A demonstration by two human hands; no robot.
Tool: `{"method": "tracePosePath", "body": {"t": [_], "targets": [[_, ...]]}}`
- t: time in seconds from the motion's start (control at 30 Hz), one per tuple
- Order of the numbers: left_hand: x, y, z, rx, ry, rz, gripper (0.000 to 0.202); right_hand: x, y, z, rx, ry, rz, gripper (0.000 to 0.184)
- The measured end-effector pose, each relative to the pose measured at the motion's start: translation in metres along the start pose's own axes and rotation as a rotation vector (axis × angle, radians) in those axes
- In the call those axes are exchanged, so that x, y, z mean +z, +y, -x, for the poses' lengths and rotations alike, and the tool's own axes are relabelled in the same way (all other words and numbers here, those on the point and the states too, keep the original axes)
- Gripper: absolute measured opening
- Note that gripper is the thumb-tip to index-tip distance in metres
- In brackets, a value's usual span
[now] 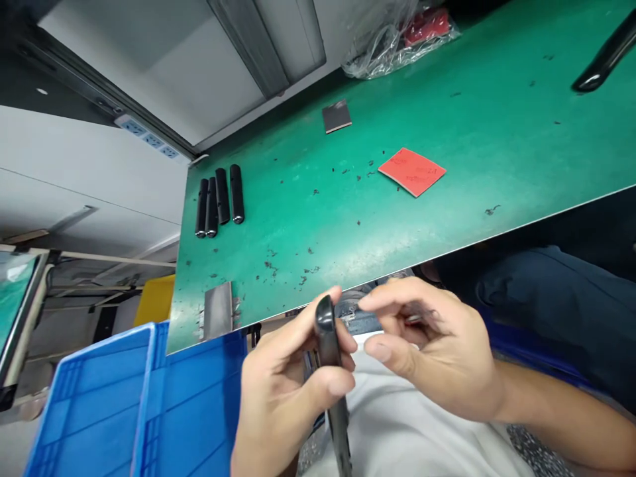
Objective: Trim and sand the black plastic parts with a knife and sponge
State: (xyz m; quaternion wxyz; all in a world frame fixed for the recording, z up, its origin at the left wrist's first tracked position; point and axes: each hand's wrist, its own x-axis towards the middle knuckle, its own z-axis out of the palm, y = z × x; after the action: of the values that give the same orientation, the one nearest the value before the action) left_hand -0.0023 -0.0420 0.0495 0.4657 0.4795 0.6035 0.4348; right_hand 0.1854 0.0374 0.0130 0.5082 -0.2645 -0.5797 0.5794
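The left hand [283, 391] is closed firmly around a glossy black bar [326, 348], which stands on end at lower centre of the frame with its rounded tip up and its lower end running out of the bottom edge. The right hand [427, 348] is just beside that tip, its thumb and fingers curled into a narrow pinch; a thin sliver may sit between them, but it is too blurred to say whether they hold anything. Four similar black bars [219, 202] lie side by side at the left end of the green work mat [447, 112], while another dark piece [606, 56] reaches in at the upper right. So, as things lie, one bar is in hand, four rest together, and dark flecks [308, 255] are scattered over the mat. A red abrasive-looking square [412, 171] and a smaller dark square [336, 116] lie mid-mat, and a metal plate [217, 310] sits at its near edge. A blue plastic crate [134, 401] fills the lower left, and a clear plastic bag [397, 40] lies along the top. What remains to be done for the bars cannot be told from this view.
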Motion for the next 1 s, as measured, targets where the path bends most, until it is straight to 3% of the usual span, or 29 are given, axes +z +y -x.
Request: {"method": "tracePosePath", "body": {"t": [0.1,0.2,0.4,0.47,0.53,0.63,0.7,0.83,0.87,0.93,1.0], "targets": [[0.007,-0.004,-0.005,-0.083,-0.118,0.156,0.057,0.006,0.000,-0.001,0.147,-0.040,-0.188,0.028],[0.009,-0.004,-0.009,-0.074,-0.131,0.172,0.057,0.009,0.000,-0.005,0.217,-0.055,-0.295,0.023],[0.007,-0.004,-0.013,-0.074,-0.128,0.156,0.056,0.012,0.003,-0.005,0.192,-0.044,-0.237,0.019],[0.009,-0.006,-0.015,-0.091,-0.069,0.175,0.052,0.010,0.004,-0.008,0.104,-0.021,-0.095,0.019],[0.013,-0.007,-0.020,-0.109,0.049,0.224,0.051,0.004,0.007,-0.021,-0.052,0.102,0.157,0.019],[0.019,-0.007,-0.039,-0.136,0.212,0.437,0.054,-0.011,0.018,-0.065,-0.290,0.366,0.584,0.024],[0.021,-0.006,-0.056,-0.168,0.263,0.654,0.051,-0.023,0.031,-0.104,-0.332,0.343,0.809,0.034],[0.011,-0.004,-0.084,-0.270,0.366,1.014,0.038,-0.055,0.056,-0.157,-0.171,-0.136,1.271,0.051],[0.007,-0.005,-0.087,-0.284,0.391,1.083,0.038,-0.066,0.060,-0.161,-0.095,-0.172,1.387,0.051],[0.001,-0.008,-0.092,-0.286,0.409,1.225,0.040,-0.092,0.067,-0.162,0.062,-0.120,1.579,0.055],[-0.001,-0.013,-0.094,-0.264,0.360,1.381,0.039,-0.120,0.072,-0.155,0.179,-0.078,1.668,0.065]]}}
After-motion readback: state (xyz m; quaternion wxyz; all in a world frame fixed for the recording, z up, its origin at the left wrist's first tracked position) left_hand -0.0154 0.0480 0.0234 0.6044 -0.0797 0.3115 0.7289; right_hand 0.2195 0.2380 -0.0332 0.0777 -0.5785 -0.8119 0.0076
